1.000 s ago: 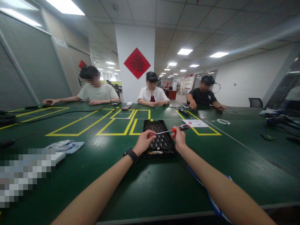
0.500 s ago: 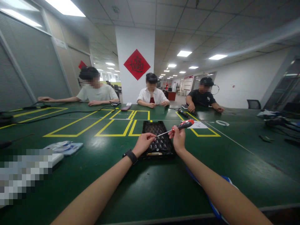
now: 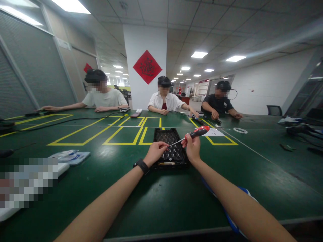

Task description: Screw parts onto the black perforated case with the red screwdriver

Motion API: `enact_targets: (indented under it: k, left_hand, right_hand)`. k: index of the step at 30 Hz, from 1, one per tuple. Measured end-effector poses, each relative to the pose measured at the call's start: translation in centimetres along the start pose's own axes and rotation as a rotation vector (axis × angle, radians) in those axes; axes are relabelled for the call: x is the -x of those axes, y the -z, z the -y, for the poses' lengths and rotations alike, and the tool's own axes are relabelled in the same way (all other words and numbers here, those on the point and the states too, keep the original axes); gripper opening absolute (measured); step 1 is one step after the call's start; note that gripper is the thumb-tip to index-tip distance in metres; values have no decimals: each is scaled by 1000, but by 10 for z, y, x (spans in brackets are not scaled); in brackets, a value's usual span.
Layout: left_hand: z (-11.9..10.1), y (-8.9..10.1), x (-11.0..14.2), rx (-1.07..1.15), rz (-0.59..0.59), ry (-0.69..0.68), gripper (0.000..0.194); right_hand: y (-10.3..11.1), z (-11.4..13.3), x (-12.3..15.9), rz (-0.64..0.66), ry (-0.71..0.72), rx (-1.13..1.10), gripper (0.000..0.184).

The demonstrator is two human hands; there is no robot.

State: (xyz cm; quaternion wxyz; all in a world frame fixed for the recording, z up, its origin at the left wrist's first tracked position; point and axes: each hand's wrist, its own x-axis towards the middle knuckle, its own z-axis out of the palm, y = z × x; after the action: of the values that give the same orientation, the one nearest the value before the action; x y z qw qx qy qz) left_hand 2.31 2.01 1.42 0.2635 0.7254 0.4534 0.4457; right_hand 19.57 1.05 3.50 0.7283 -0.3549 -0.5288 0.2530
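My right hand [image 3: 192,148] is closed around a red-and-black screwdriver [image 3: 199,131], its handle pointing up and to the right. The metal shaft slants down to the left across a black plastic case [image 3: 155,136] that holds rows of small light-coloured pieces. At the tip of the shaft, the fingers of my left hand [image 3: 156,153] are pinched together. Whatever sits between them is too small to make out. Both hands hover over the case, which lies on the green table [image 3: 121,188]. A dark watch [image 3: 141,166] is on my left wrist.
Yellow tape outlines [image 3: 121,144] mark the table. Blue-white packets [image 3: 72,157] lie to the left, and a white paper [image 3: 214,132] lies beyond my right hand. A white ring [image 3: 240,130] and cables [image 3: 302,129] are farther right. Three people sit across the table.
My hands and the screwdriver stay nearly in place. Across the table, the middle person's arm has reached out to the right, and the right person's hand has shifted rightward.
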Motion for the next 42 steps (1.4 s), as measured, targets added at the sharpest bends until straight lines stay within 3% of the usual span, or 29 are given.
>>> enact_targets:
  k: [8,13,16,19,32,39,42]
  left_hand:
    - [-5,1,1,-79,19,-12,23]
    - [-3,0,1,-89,39,-19,24]
    - [-2,0,1,-117,45,-35,23]
    - [-3,1,2,-108,40,-59,24]
    - [3,-1,-1,-6,42,-40,27]
    - [-10,3,5,13,-1,-73,35]
    - [-19,5,9,-10,69,-108,46]
  right_hand:
    - [2,8,3,106,115,229,24]
    - [3,24,5,331,297,403,21]
    - [2,32,8,479,309,390,22]
    - [-1,34,12,526,292,356,26]
    - [-8,27,18,325,154,75,26]
    - [-8,28,15,137,100,110,31]
    - [-6,24,12,103,34,150,35]
